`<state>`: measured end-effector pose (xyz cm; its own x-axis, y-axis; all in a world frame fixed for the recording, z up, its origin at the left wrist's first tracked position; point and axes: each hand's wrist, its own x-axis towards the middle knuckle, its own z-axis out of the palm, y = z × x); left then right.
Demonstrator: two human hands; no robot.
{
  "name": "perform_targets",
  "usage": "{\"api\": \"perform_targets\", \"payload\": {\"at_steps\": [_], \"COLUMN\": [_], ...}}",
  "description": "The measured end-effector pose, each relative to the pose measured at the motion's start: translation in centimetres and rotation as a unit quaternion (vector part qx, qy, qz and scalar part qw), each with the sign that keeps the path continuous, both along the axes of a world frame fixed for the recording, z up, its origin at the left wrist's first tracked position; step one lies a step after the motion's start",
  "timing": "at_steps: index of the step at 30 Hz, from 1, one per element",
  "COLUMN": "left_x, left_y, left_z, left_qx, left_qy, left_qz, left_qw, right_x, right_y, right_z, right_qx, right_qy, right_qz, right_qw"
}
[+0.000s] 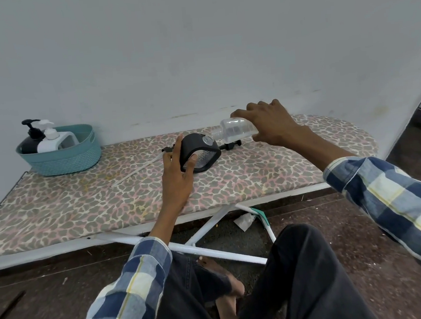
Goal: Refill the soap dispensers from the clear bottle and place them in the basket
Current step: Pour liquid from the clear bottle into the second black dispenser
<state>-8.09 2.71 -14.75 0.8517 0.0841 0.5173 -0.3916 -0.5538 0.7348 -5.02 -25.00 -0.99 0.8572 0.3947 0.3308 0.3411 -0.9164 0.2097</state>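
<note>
Right hand (270, 123) is wrapped around the clear plastic bottle (235, 129), tipping its neck at the open mouth of the black square soap dispenser (200, 151), which my left hand (177, 172) grips upright on the leopard-print ironing board (80, 201). Two filled dispensers, one black (31, 142) and one white (50, 142), sit in the teal woven basket (64, 157) over at the board's left end.

A low ironing board with a leopard-print fabric cover in grey, pink and cream (81, 208) stood against a plain pale grey wall (194, 46), its white metal tube legs (210, 225) crossed beneath it on a dark brown speckled stone floor (366, 260). A crumpled scrap of clear plastic (244, 221) lay on the floor under the board's near edge, just beside a white-and-green bent tube (261, 217).
</note>
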Motion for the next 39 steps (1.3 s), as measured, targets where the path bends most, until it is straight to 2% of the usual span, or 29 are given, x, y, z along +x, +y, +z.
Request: {"api": "perform_targets", "payload": {"at_steps": [39], "left_x": [-0.11], "left_y": [0.0], "left_z": [-0.03], "left_qx": [0.01], "left_qy": [-0.009], "left_qz": [-0.004], "left_qw": [1.0], "right_x": [-0.23], "right_y": [0.5], "right_z": [0.81], "right_qx": [-0.027], "right_qy": [-0.016], "right_qz": [-0.004], "right_qw": [0.999]}}
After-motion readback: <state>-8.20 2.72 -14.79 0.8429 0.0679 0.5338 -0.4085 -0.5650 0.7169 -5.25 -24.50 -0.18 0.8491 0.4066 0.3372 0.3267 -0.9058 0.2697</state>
